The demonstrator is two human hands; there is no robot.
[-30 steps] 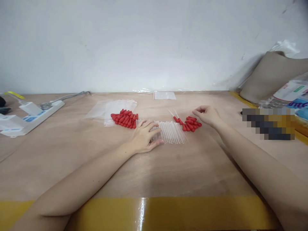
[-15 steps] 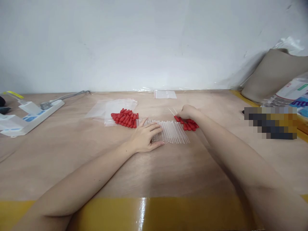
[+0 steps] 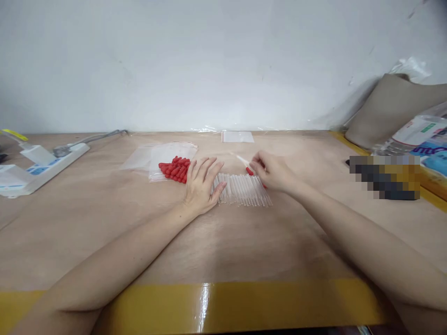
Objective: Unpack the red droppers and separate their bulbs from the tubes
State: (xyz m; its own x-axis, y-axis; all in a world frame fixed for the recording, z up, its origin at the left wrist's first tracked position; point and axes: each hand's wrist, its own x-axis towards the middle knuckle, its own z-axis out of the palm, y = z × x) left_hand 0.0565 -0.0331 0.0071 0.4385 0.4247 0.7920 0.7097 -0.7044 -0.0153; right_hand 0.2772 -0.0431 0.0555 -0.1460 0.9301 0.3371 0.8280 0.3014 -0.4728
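Note:
My left hand (image 3: 201, 182) lies flat with fingers spread, at the left end of a row of clear glass tubes (image 3: 244, 190) on the table. Just left of it is a pile of red rubber bulbs (image 3: 173, 169) on a clear plastic bag (image 3: 167, 152). My right hand (image 3: 271, 171) is at the far right of the row, fingers pinched on a dropper with a red bulb (image 3: 246, 165). The hand hides most of a second red pile.
A white power strip (image 3: 38, 166) with a cable lies at far left. A small clear bag (image 3: 237, 136) is near the wall. A beige bag (image 3: 394, 109), plastic packets (image 3: 422, 132) and a blurred object sit at right. Yellow tape (image 3: 209, 304) edges the table front.
My right hand moved left from the red pile's right side to above the tubes and now pinches a dropper. My left hand shifted slightly left and turned, fingers pointing away.

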